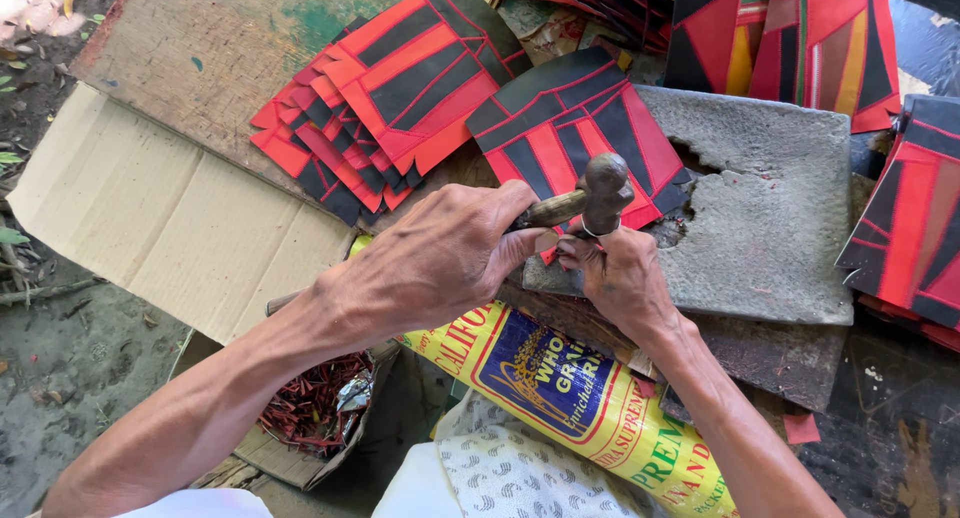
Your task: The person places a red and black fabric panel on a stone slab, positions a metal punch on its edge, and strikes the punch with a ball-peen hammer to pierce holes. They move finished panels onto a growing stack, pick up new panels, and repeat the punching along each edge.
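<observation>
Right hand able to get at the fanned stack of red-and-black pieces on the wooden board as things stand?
Probably not at once: the right hand is pinching something on the stone slab, under the hammer held by the left hand. The stack lies uncovered beyond the left hand.

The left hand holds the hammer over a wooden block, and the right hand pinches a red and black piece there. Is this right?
Not quite: the head view shows a grey stone slab, not wood. The left hand holds the hammer, and the right hand pinches the red and black piece.

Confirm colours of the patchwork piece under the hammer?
Red and black panels on the flat patchwork piece, clearest in the head view.
</observation>
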A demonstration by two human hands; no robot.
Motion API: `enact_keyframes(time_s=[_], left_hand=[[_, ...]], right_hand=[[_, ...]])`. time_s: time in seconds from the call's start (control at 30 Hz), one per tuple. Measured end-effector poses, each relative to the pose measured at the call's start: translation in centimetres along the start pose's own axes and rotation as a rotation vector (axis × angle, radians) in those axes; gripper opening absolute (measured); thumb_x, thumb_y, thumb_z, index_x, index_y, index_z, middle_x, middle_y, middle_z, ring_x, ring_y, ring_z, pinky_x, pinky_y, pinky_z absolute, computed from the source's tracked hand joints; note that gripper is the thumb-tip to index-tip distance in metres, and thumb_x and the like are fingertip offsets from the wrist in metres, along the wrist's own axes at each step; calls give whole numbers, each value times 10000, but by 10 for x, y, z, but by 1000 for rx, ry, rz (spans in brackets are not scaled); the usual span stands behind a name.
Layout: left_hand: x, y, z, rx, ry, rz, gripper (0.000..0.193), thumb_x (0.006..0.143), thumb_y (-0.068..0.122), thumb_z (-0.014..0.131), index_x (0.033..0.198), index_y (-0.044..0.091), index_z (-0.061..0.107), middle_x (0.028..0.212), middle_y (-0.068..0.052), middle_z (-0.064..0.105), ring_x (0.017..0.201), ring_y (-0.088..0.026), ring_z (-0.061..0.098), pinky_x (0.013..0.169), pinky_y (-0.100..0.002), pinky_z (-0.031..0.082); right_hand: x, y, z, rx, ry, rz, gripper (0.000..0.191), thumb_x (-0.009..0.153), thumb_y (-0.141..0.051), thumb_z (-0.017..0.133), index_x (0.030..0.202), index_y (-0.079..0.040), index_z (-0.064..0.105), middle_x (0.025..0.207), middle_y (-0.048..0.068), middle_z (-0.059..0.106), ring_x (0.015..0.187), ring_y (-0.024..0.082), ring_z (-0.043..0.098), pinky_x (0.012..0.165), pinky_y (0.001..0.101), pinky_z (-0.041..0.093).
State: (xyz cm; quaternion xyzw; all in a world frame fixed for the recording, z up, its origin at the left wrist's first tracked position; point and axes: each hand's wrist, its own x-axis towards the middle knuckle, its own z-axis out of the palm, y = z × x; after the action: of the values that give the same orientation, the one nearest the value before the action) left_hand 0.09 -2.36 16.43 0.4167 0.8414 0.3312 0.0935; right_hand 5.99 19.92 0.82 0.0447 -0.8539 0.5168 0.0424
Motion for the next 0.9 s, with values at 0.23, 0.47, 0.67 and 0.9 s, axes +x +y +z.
enact_keyframes(time_s=[0.23, 0.47, 0.67, 0.9], left_hand=[[9, 28, -20, -174, 196, 129, 214, 1057, 202, 631, 1079, -1, 567, 790, -191, 625, 649, -325, 644, 586, -436, 483], [20, 28, -8, -42, -26, -22, 197, 1050, 181, 570, 1045, -14, 540, 733, -199, 638, 627, -361, 657, 557, -465, 488], [2, -3, 3, 2, -118, -143, 277, 1009, 245, 601, 965, -22, 541, 644, -231, 630, 593, -418, 661, 514, -507, 464], [1, -6, -4, -34, -96, -182, 308, 1024, 264, 599, 954, -32, 546, 652, -262, 612, 617, -433, 653, 514, -514, 444]], right_hand=[[-1, -10, 1, -148, 29, -116, 110, 970, -43, 650, 1072, -37, 611, 874, 157, 708, 795, 326, 733, 675, 397, 557], [-2, -4, 3, -196, 22, -179, 71, 1000, -47, 649, 1062, -53, 615, 862, 167, 675, 794, 368, 704, 674, 435, 541], [1, 1, -1, -61, 71, 72, 176, 966, -81, 686, 1119, -16, 628, 841, 167, 763, 770, 218, 796, 648, 374, 607], [4, -2, -6, 22, 62, 4, 102, 1037, -20, 574, 1123, 27, 602, 955, 144, 773, 916, 195, 791, 758, 325, 674]])
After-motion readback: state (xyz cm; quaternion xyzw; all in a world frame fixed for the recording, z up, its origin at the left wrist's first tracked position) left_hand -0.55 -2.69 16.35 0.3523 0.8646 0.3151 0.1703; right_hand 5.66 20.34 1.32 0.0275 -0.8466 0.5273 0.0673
